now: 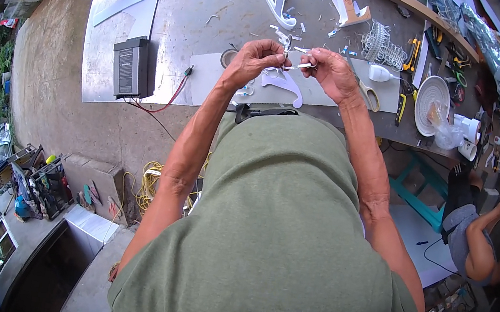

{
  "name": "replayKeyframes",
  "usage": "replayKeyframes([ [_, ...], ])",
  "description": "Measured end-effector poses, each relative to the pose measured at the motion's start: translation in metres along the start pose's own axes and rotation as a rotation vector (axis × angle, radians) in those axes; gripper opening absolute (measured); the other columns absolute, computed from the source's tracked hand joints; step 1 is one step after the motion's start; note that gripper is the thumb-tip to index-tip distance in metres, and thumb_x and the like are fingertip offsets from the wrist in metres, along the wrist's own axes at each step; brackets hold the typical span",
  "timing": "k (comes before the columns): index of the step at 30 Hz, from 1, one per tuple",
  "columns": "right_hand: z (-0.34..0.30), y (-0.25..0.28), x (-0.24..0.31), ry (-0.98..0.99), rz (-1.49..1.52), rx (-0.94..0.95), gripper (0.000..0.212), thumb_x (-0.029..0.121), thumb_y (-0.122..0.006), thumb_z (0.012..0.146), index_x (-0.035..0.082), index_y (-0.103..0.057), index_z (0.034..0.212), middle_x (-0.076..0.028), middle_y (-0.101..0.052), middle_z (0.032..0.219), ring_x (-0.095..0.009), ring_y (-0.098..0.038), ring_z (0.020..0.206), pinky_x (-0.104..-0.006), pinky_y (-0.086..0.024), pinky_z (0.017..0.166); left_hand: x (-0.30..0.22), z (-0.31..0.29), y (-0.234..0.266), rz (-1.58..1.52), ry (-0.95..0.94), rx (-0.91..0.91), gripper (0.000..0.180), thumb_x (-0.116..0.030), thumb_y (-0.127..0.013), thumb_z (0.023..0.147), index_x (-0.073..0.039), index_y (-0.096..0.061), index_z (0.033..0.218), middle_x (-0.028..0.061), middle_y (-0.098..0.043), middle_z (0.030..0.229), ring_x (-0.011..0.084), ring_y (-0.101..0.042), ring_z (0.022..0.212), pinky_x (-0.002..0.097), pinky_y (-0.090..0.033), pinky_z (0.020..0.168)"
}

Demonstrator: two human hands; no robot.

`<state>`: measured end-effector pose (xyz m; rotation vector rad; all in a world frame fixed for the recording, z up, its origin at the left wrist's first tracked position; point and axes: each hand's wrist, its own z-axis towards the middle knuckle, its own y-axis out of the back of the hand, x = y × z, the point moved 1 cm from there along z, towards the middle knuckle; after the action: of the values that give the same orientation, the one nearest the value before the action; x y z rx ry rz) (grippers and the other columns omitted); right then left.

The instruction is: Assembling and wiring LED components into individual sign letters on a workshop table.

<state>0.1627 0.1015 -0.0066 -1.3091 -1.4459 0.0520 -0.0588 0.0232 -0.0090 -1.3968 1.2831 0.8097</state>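
Over the worktable (179, 22), both my hands are closed on a thin white wire with small white pieces (298, 67). My left hand (256, 62) pinches it between thumb and fingers. Close by on the right, my right hand (334, 74) pinches another part of it; the exact grip is partly hidden by the fingers. Below the hands lies a white curved letter-like piece (284, 84) on a pale sheet. Beyond them are a white curved shape (278, 5) and a white block letter (346, 4). Small white scraps are scattered around.
A dark boxed power unit (131, 68) with red and black leads stands left. At right are scissors (370, 96), a coiled white strand (383, 44), a white bulb-shaped thing (382, 73), pliers (411, 54) and a round white dish (431, 103). Another person (471, 236) sits lower right near a teal stool (424, 183).
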Motion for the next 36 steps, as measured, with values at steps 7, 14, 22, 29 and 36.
replayKeyframes([
  [7, -0.006, 0.000, 0.007, -0.098, -0.020, -0.042, 0.029, 0.028, -0.064, 0.099, 0.007, -0.059, 0.080, -0.007, -0.065, 0.076, -0.019, -0.065, 0.068, -0.0329, -0.048, 0.062, 0.007, -0.009, 0.002, -0.125, -0.008, 0.035, 0.023, -0.018, -0.064, 0.099, 0.001, -0.065, 0.112, 0.0051, -0.068, 0.089, 0.0143, -0.063, 0.083, 0.0300, -0.051, 0.082],
  [14, -0.008, 0.004, 0.000, -0.099, -0.221, -0.054, 0.025, 0.027, -0.063, 0.101, 0.003, -0.067, 0.095, -0.006, -0.068, 0.080, -0.016, -0.067, 0.069, -0.0282, -0.052, 0.060, 0.010, -0.019, 0.013, -0.022, 0.065, -0.063, 0.033, -0.023, -0.068, 0.097, -0.001, -0.068, 0.122, 0.0023, -0.068, 0.087, 0.0087, -0.057, 0.078, 0.0247, -0.046, 0.072],
  [22, -0.012, 0.005, -0.010, -0.239, -0.196, 0.000, 0.031, 0.030, -0.061, 0.101, -0.001, -0.067, 0.107, -0.008, -0.071, 0.094, -0.017, -0.069, 0.080, -0.0315, -0.056, 0.071, 0.030, -0.026, 0.014, 0.035, 0.164, -0.147, 0.032, -0.022, -0.071, 0.095, 0.000, -0.069, 0.119, 0.0035, -0.072, 0.091, 0.0072, -0.057, 0.072, 0.0223, -0.044, 0.064],
  [29, -0.014, 0.016, -0.023, -0.224, -0.360, -0.119, 0.023, 0.021, -0.069, 0.096, 0.000, -0.067, 0.108, -0.010, -0.071, 0.093, -0.017, -0.070, 0.080, -0.0307, -0.058, 0.071, 0.034, -0.026, 0.007, 0.113, 0.258, -0.245, 0.029, -0.018, -0.068, 0.096, 0.001, -0.068, 0.117, 0.0066, -0.075, 0.094, 0.0088, -0.064, 0.071, 0.0224, -0.046, 0.059],
  [36, -0.017, 0.024, -0.032, -0.265, -0.449, -0.171, 0.025, 0.020, -0.071, 0.095, -0.001, -0.066, 0.108, -0.013, -0.072, 0.092, -0.018, -0.073, 0.074, -0.0283, -0.058, 0.063, 0.035, -0.026, 0.003, 0.208, 0.295, -0.278, 0.031, -0.019, -0.067, 0.095, 0.001, -0.068, 0.119, 0.0078, -0.076, 0.095, 0.0095, -0.067, 0.071, 0.0235, -0.045, 0.055],
])
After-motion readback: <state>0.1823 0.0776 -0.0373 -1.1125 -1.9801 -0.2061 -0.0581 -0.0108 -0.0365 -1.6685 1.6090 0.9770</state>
